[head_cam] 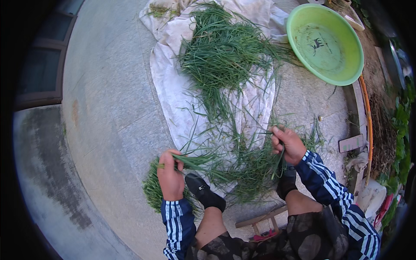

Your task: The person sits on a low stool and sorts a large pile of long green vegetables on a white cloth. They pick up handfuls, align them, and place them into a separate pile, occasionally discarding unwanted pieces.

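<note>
My left hand (pixel 171 177) grips a small bunch of long green leaf blades (pixel 198 161), their tips pointing right. Between finger and thumb my right hand (pixel 289 143) pinches a few thin blades, some hanging below it. A large heap of the same grass-like greens (pixel 224 52) lies on a white cloth (pixel 172 87) before me. Under my left wrist sits a denser, neater pile of greens (pixel 152 187). Looser, tangled blades (pixel 250 175) are strewn between my black shoes (pixel 198 187).
A green plastic basin (pixel 325 45) stands at the upper right. A phone (pixel 351 143) lies near the low kerb, beside an orange hose (pixel 368 130). A small wooden stool (pixel 260 221) is partly visible beneath me. Paving (pixel 107 97) extends to the left.
</note>
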Demonstrator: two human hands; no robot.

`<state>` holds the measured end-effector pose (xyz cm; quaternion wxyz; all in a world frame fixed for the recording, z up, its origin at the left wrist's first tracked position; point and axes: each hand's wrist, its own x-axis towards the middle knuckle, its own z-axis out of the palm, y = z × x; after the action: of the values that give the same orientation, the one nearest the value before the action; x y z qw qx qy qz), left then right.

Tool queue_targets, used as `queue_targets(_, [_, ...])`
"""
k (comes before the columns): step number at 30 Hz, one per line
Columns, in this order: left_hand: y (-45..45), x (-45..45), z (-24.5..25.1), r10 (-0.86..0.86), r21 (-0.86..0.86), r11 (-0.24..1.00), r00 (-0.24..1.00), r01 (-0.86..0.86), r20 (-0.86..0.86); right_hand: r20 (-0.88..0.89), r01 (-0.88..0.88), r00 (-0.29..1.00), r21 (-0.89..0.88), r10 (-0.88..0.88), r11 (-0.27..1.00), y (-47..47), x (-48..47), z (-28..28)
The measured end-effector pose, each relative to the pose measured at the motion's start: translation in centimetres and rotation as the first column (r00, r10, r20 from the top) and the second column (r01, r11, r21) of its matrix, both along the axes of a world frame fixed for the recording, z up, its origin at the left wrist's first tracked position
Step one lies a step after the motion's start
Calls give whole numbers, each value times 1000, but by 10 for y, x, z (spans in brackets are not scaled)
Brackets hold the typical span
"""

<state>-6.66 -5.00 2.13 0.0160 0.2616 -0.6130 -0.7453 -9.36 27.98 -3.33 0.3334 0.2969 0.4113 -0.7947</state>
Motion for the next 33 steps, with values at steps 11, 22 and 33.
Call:
queue_targets(11, [36,0,19,-369,24,928,927,371,-62,-112,-265,964,-363,240,894,-15,13,3])
queue_targets(22, [80,14,-11,-460,256,884,825,391,329,-183,-697,706,-10,684,717,-38,19,15])
queue_targets(33, [43,2,-29,15,272,958,963,-91,269,12,-411,911,-69,413,909,-27,22,-7])
